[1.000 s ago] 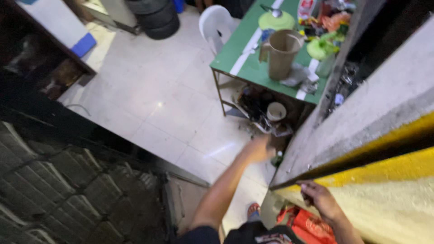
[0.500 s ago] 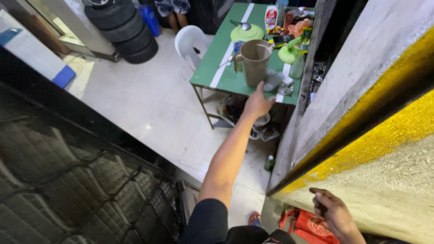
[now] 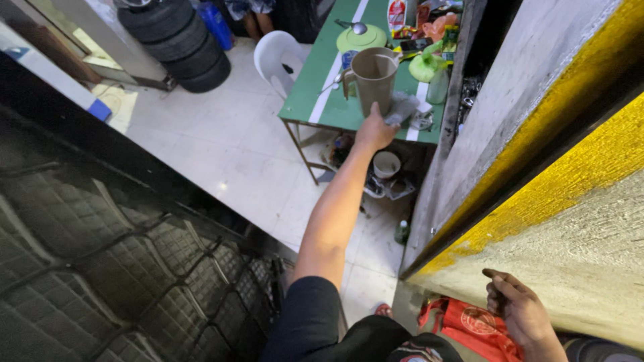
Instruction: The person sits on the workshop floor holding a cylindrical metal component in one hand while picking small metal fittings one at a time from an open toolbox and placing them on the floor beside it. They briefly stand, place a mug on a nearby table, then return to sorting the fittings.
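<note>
My left arm stretches out to the green table [image 3: 315,100]. My left hand [image 3: 376,131] is at the table's near edge, one finger raised against the base of a brown plastic jug [image 3: 373,75]. A crumpled grey cloth [image 3: 402,107] lies just right of the hand. The back of the hand faces me, so its grip is hidden. My right hand [image 3: 520,310] hovers low beside the rough concrete wall [image 3: 590,255], fingers loosely curled and holding nothing. It is just above a red bag [image 3: 469,325].
The table holds a green lid [image 3: 361,39], a green bag [image 3: 424,67], a clear bottle [image 3: 437,86] and packets. Cups [image 3: 386,163] and clutter sit beneath it. A white plastic chair [image 3: 276,55] and stacked tyres [image 3: 181,47] stand behind. A dark quilted surface [image 3: 100,268] fills the left.
My left arm has extended forward from the floor clutter under the table up to the table's edge by the jug. The view has drawn closer to the table. My right hand stays low.
</note>
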